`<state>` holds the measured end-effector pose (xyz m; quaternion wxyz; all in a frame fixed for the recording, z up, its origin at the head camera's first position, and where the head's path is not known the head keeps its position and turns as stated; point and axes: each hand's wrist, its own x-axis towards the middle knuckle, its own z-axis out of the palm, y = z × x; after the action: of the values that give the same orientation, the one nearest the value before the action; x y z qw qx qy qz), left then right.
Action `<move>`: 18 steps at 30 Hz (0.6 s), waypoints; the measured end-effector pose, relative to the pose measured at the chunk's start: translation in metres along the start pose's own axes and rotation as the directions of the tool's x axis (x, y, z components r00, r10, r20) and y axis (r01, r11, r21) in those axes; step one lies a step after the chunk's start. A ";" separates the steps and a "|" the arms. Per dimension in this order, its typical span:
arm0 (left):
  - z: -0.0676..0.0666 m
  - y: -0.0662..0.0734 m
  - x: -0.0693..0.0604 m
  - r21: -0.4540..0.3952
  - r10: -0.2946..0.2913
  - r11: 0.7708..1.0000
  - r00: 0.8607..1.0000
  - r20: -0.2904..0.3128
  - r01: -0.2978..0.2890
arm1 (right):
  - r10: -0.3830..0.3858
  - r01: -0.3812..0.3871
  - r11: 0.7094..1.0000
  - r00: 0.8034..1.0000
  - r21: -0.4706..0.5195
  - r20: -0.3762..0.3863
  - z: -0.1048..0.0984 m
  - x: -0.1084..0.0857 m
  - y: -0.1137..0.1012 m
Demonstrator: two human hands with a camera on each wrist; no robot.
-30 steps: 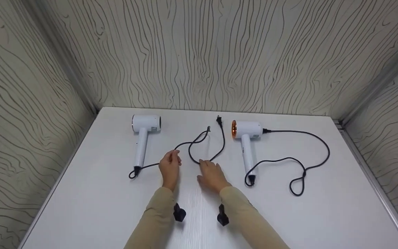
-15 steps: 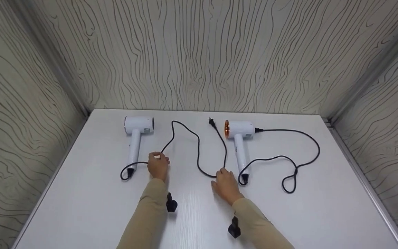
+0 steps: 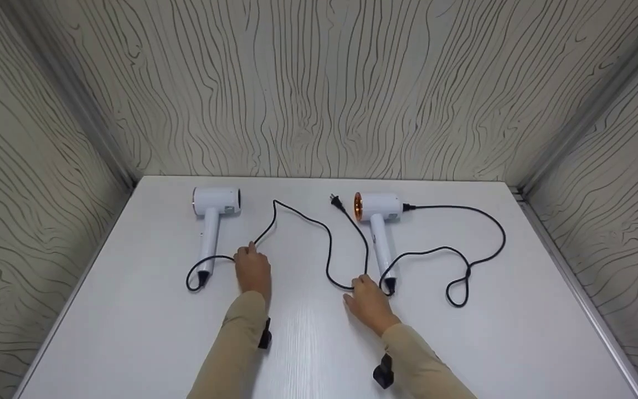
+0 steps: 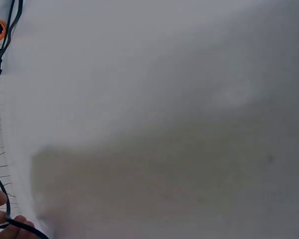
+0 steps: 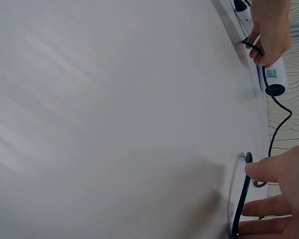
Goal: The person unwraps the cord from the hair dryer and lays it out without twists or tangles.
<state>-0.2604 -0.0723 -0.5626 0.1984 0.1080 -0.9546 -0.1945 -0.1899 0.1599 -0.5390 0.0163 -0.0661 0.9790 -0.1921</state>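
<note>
A white hair dryer (image 3: 216, 200) lies on the left of the white table. Its black power cord (image 3: 329, 255) loops from the handle's end to my left hand (image 3: 253, 271), then bends across the middle. My left hand pinches this cord beside the dryer's handle, as the right wrist view also shows. Farther right, my right hand (image 3: 370, 303) holds the same cord between thumb and fingers, low near the table. From there the cord runs up to its two-pin plug (image 3: 336, 201). A second white hair dryer (image 3: 381, 205), orange at its nozzle, lies just beyond my right hand.
The second dryer's black cord (image 3: 457, 207) curves across the right of the table, with a small loop near the front. Wood-patterned panels (image 3: 313, 94) enclose the back and sides. Black wrist-worn devices (image 3: 384, 373) hang at both sleeves.
My hands have drawn apart, the left one leftward and the right one rightward and nearer. The cord, crossed over itself before, is now spread in a wide open bend. The plug has shifted slightly.
</note>
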 end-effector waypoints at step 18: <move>-0.006 0.002 -0.013 -0.252 0.035 0.966 0.997 -0.066 -0.050 | -0.081 0.102 0.981 0.988 0.163 -0.133 -0.013 -0.028 0.018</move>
<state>-0.2467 -0.0682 -0.5613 0.2438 0.0671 -0.9175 -0.3072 -0.1647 0.1849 -0.5338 -0.0486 -0.0974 0.9542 -0.2788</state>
